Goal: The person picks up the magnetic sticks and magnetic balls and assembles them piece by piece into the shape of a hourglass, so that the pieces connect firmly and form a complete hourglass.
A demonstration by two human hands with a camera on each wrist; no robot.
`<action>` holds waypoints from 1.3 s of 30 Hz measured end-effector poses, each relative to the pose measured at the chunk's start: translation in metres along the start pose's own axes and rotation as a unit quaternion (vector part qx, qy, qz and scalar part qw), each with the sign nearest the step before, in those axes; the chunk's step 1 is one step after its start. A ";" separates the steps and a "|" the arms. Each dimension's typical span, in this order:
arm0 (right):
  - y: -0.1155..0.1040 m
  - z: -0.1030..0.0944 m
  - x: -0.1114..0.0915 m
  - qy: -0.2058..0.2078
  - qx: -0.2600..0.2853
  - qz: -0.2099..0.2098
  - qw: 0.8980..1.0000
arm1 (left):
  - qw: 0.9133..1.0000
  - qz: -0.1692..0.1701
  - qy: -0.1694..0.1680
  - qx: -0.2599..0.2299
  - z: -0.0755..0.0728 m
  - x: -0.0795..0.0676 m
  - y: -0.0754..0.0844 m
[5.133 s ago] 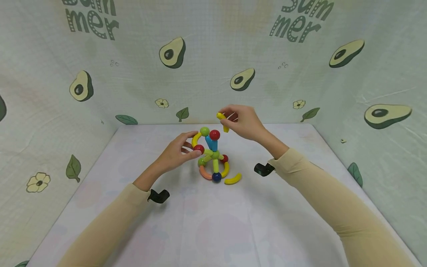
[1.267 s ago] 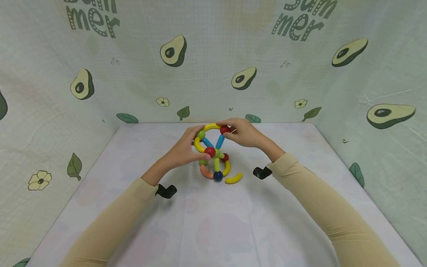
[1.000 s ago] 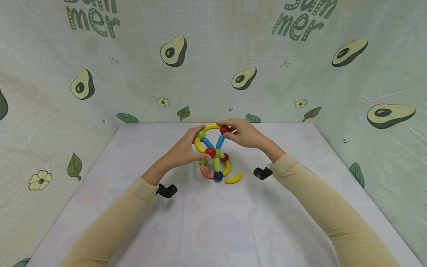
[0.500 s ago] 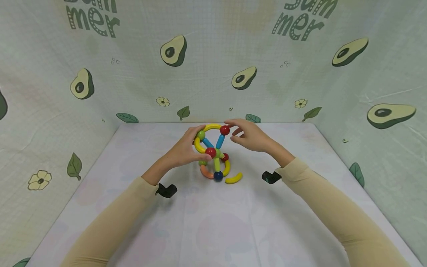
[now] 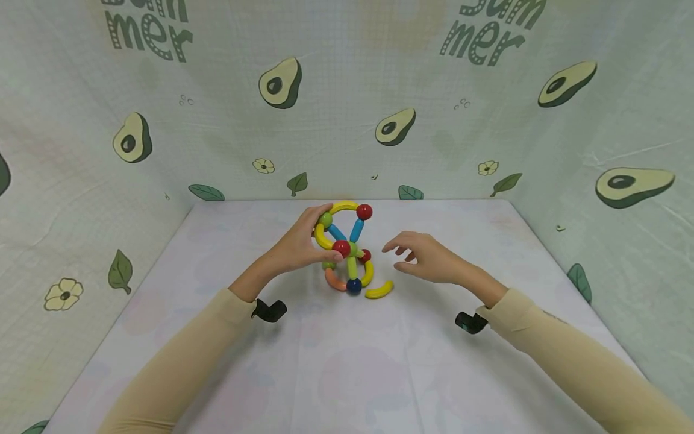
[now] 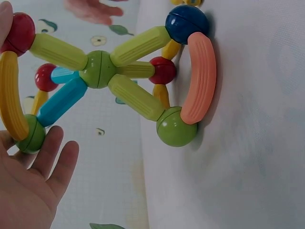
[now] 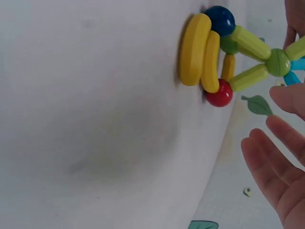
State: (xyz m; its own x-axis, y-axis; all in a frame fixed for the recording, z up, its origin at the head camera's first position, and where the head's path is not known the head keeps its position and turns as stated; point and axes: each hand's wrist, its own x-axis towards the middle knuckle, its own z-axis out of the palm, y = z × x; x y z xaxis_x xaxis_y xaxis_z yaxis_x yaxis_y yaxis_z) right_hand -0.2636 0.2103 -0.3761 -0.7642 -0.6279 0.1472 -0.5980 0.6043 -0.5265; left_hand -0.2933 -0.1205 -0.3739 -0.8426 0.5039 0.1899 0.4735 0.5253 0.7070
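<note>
From the head camera, my left hand grips the ball-and-rod toy, which stands on the pale table at centre. My fingers curl round its left side, at the yellow arc between the green ball and a red ball. My right hand hovers just to the right of the toy, fingers spread and relaxed, holding nothing and apart from it. A loose yellow curved piece lies flat on the table, touching or nearly touching the toy's base, below and to the left of my right fingertips. Its long axis runs roughly left to right. My right hand is clearly the nearer one to it.

From the left wrist camera, the toy fills the view. My left hand shows at the lower left, fingers against the green ball and yellow arc. An orange curved piece and a navy ball rest on the table.

From the right wrist camera, my right hand appears open with straight fingers, empty. The loose yellow curved piece lies against the table, snug beside the toy's own yellow arc, by its navy ball and a red ball.
</note>
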 end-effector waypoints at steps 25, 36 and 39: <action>-0.001 0.049 0.004 -0.125 -0.033 -0.024 0.991 | 1.000 -0.002 -0.002 -0.003 -0.001 -0.002 0.003; 0.001 0.040 0.003 -0.121 -0.056 -0.035 0.990 | 1.000 0.000 -0.003 0.002 -0.001 -0.001 0.001; 0.004 0.040 0.003 -0.115 -0.064 -0.036 0.991 | 1.000 0.002 -0.002 0.003 -0.001 -0.001 0.001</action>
State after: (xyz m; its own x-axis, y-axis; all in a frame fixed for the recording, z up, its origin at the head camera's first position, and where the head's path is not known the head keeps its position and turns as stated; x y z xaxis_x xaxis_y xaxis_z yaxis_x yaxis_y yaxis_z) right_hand -0.2588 0.1909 -0.4111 -0.6523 -0.7577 -0.0214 -0.6857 0.6019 -0.4094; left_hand -0.2916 -0.1209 -0.3729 -0.8400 0.5085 0.1894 0.4781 0.5284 0.7016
